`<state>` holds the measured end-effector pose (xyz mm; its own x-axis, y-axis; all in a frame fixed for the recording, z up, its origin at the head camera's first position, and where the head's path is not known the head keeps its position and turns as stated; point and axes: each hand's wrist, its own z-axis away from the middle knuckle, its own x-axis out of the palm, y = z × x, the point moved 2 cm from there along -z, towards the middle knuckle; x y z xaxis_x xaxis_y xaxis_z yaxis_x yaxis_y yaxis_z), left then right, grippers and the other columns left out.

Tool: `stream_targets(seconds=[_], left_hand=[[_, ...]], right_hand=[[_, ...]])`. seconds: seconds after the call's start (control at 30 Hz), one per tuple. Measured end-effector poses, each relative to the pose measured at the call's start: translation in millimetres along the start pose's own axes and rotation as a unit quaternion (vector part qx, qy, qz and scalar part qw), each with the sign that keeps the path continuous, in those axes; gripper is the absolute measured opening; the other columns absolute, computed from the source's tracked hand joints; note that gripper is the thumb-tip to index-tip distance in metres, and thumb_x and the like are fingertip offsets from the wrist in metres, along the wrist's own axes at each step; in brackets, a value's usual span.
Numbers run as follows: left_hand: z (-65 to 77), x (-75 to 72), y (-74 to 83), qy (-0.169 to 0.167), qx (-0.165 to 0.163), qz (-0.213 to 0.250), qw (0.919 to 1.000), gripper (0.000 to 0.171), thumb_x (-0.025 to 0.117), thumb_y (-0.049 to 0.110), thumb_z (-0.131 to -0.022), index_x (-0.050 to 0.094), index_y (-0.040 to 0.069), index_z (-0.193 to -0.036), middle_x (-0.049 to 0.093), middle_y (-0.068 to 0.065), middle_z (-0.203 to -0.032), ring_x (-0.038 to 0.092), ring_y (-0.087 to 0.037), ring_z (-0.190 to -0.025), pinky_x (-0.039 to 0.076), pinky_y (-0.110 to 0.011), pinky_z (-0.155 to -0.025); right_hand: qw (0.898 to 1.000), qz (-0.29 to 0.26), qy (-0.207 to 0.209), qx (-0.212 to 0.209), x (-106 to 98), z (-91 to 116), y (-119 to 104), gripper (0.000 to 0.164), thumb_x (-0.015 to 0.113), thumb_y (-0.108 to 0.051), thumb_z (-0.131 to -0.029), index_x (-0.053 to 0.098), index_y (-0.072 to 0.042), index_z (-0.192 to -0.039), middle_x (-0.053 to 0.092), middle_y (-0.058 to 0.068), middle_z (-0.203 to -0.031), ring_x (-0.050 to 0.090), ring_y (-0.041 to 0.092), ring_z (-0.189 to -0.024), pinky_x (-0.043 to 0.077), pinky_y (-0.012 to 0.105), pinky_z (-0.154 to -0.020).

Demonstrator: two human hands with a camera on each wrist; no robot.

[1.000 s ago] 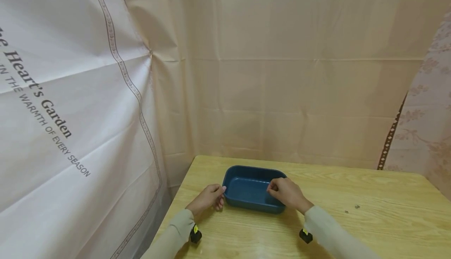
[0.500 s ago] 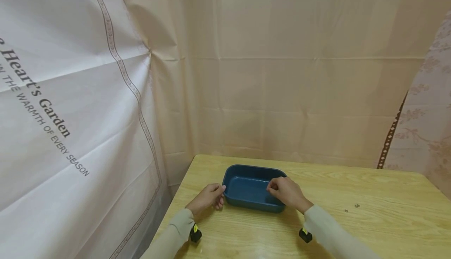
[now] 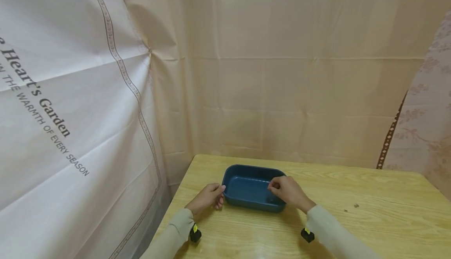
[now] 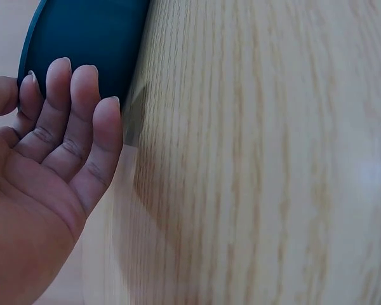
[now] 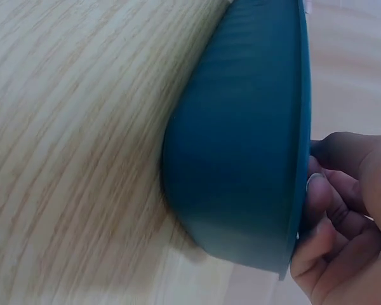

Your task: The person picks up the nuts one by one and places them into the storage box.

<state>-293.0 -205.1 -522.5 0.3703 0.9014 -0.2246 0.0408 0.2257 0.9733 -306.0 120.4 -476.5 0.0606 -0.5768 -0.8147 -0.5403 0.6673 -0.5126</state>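
A deep blue rectangular dish (image 3: 246, 188) with rounded corners stands on the wooden table. My left hand (image 3: 208, 197) pinches its left rim between thumb and index finger. In the left wrist view, the other fingers (image 4: 82, 105) of that hand curl loosely along the dish's outer wall (image 4: 82, 38). Over the right end of the dish is my right hand (image 3: 287, 190), thumb and index finger drawn together above the inside. From the right wrist view, its curled fingers (image 5: 320, 203) lie at the rim (image 5: 301, 127), which hides the fingertips; I cannot tell whether they hold something small.
Two tiny metallic pieces (image 3: 356, 205) lie on the wooden table (image 3: 387, 227), to the right of the dish. Behind the table hangs a beige cloth (image 3: 264, 94). A white printed cloth (image 3: 88, 114) hangs on the left side.
My right hand has shifted slightly to the right over the dish. The left hand and the dish stay in place.
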Motion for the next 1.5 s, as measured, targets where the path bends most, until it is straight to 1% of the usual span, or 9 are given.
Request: stream_targets(seconds=[0.07, 0.17, 0.3, 0.43, 0.57, 0.83, 1.07, 1.27, 1.5], left_hand=[[0.2, 0.2, 0.1, 0.0, 0.001, 0.001, 1.0, 0.041, 0.047, 0.033, -0.112, 0.058, -0.003, -0.096, 0.062, -0.007, -0.078, 0.059, -0.016, -0.065, 0.053, -0.029, -0.06], [0.4, -0.3, 0.7, -0.001, 0.001, 0.001, 1.0, 0.041, 0.048, 0.033, -0.111, 0.058, -0.003, -0.096, 0.062, -0.008, -0.078, 0.06, -0.017, -0.066, 0.054, -0.03, -0.061], [0.7, -0.9, 2.0, -0.005, 0.0, -0.003, 1.0, 0.041, 0.048, 0.035, -0.111, 0.059, -0.002, -0.097, 0.062, -0.008, -0.079, 0.06, -0.018, -0.067, 0.054, -0.031, -0.062], [0.4, -1.0, 1.2, -0.007, 0.002, -0.004, 1.0, 0.042, 0.049, 0.036, -0.111, 0.059, -0.002, -0.097, 0.062, -0.008, -0.079, 0.06, -0.018, -0.067, 0.055, -0.031, -0.062], [0.9, -0.1, 0.5, -0.008, 0.002, -0.002, 1.0, 0.04, 0.048, 0.034, -0.111, 0.059, -0.002, -0.097, 0.062, -0.008, -0.079, 0.06, -0.018, -0.067, 0.054, -0.031, -0.061], [1.8, 0.7, 1.9, -0.001, 0.002, -0.005, 1.0, 0.045, 0.049, 0.034, -0.111, 0.058, -0.008, -0.099, 0.061, -0.009, -0.078, 0.06, -0.018, -0.066, 0.054, -0.03, -0.061], [2.4, 1.1, 2.6, -0.001, 0.001, -0.01, 0.9999, 0.04, 0.046, 0.031, -0.112, 0.058, -0.004, -0.097, 0.062, -0.008, -0.078, 0.059, -0.018, -0.066, 0.054, -0.03, -0.061], [3.1, 1.0, 1.1, -0.004, -0.003, -0.008, 1.0, 0.04, 0.047, 0.032, -0.112, 0.058, -0.003, -0.096, 0.062, -0.007, -0.078, 0.059, -0.017, -0.066, 0.054, -0.03, -0.061], [2.1, 0.1, 2.5, -0.006, 0.001, -0.01, 0.9999, 0.041, 0.047, 0.034, -0.112, 0.058, -0.002, -0.097, 0.062, -0.007, -0.078, 0.059, -0.017, -0.067, 0.054, -0.031, -0.062]], right_hand=[[1.0, -0.016, -0.003, 0.003, -3, 2, 2, 0.007, 0.071, -0.011, -0.098, 0.076, -0.006, -0.099, 0.073, -0.002, -0.089, 0.065, 0.007, -0.073, 0.054, 0.026, -0.065], [1.0, -0.03, -0.002, 0.009, -9, 4, 4, 0.009, 0.07, -0.012, -0.1, 0.075, -0.005, -0.101, 0.073, 0.001, -0.089, 0.063, 0.007, -0.071, 0.052, 0.026, -0.063], [0.999, -0.034, 0.005, 0.014, -16, 8, 10, 0.01, 0.069, -0.012, -0.1, 0.075, -0.004, -0.1, 0.071, 0.002, -0.084, 0.058, 0.007, -0.066, 0.05, 0.026, -0.059], [0.999, -0.036, 0.009, 0.023, -24, 15, 14, 0.01, 0.069, -0.012, -0.1, 0.075, -0.004, -0.099, 0.069, 0.002, -0.081, 0.055, 0.007, -0.064, 0.048, 0.027, -0.058], [0.999, -0.027, 0.015, 0.031, -31, 23, 20, 0.008, 0.069, -0.012, -0.099, 0.074, -0.006, -0.097, 0.067, 0.001, -0.078, 0.052, 0.008, -0.062, 0.045, 0.027, -0.055], [0.998, -0.015, 0.031, 0.047, -45, 37, 35, 0.006, 0.07, -0.012, -0.099, 0.074, -0.009, -0.095, 0.064, -0.001, -0.074, 0.049, 0.008, -0.058, 0.043, 0.025, -0.051], [0.997, -0.008, 0.032, 0.063, -55, 53, 47, 0.006, 0.07, -0.013, -0.099, 0.074, -0.011, -0.095, 0.065, 0.0, -0.077, 0.051, 0.008, -0.063, 0.045, 0.027, -0.054], [0.997, -0.003, 0.028, 0.07, -61, 66, 60, 0.007, 0.07, -0.015, -0.099, 0.072, -0.008, -0.097, 0.065, 0.0, -0.078, 0.05, 0.008, -0.061, 0.043, 0.026, -0.053], [0.996, 0.008, 0.027, 0.083, -72, 82, 75, 0.008, 0.07, -0.015, -0.099, 0.071, -0.007, -0.099, 0.065, 0.001, -0.078, 0.048, 0.008, -0.059, 0.041, 0.026, -0.052]])
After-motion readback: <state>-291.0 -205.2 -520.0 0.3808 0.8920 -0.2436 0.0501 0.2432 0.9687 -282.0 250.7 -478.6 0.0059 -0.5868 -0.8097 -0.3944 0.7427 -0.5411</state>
